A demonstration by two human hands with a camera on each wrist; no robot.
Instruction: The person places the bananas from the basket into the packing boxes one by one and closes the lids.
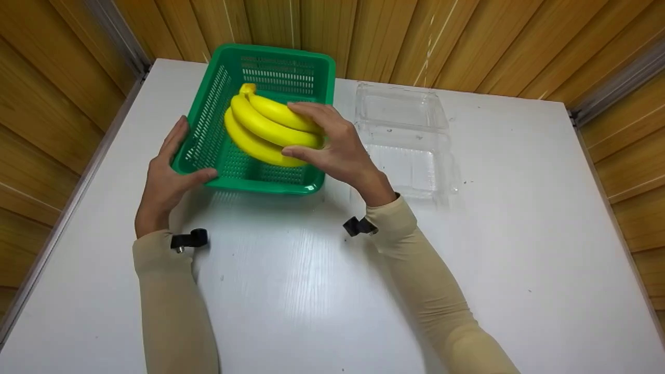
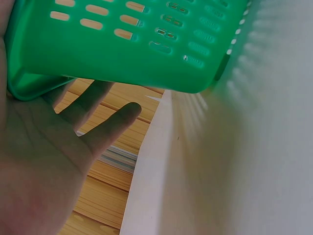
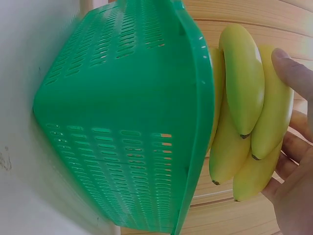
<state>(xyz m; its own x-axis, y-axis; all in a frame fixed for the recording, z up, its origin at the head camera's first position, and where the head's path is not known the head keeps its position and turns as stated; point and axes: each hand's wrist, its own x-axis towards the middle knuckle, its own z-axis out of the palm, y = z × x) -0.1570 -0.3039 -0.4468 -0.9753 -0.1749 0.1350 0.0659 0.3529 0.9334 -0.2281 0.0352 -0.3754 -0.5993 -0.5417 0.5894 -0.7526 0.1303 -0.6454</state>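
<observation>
Right hand (image 1: 343,148) grips banana bunch (image 1: 266,127) over green basket (image 1: 249,185); left hand (image 1: 165,176), spread wide, touches basket's near-left corner; I see tabletop (image 1: 291,280) in front.

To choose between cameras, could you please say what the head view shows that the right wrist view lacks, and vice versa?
Only the head view shows the left hand and the open clear plastic container. Only the right wrist view shows the dark banana tips. Both show the green basket and the right hand holding the bananas.
</observation>
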